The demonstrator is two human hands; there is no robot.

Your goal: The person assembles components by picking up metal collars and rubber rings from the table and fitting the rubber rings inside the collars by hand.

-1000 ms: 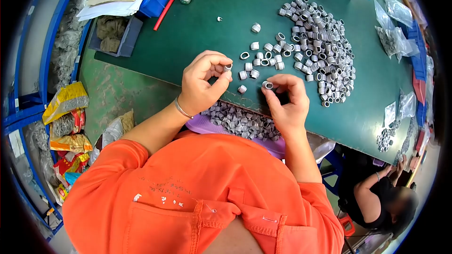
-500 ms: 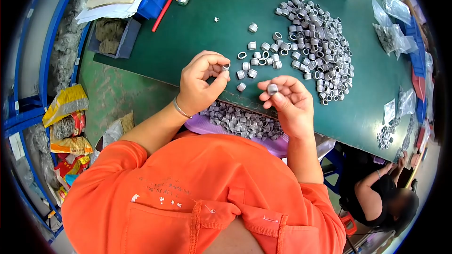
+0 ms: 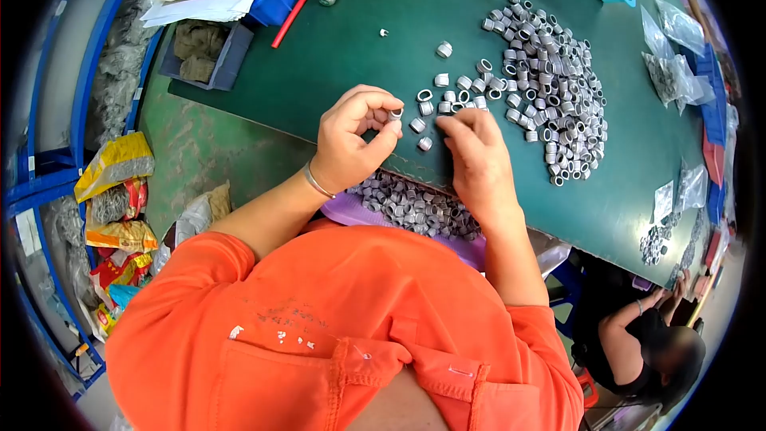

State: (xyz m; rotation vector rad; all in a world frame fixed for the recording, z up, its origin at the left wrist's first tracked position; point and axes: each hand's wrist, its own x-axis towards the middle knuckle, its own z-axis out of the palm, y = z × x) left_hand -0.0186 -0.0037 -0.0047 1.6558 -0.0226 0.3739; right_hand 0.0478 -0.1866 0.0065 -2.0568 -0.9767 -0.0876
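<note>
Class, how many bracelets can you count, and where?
2: one bracelet on the wearer's left wrist, a second bracelet on the co-worker's wrist. Others may be hidden.

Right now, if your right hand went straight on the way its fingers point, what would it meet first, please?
The right hand would probably meet the loose rings just beyond its fingertips on the table, though its height above them is unclear.

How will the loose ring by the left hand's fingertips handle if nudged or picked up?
The ring looks like rigid metal, so likely stiff under a pinch. Lying flat on its open face on the green tabletop, it would probably slide rather than roll. Its smooth-looking rim may be slightly slippery.
</note>
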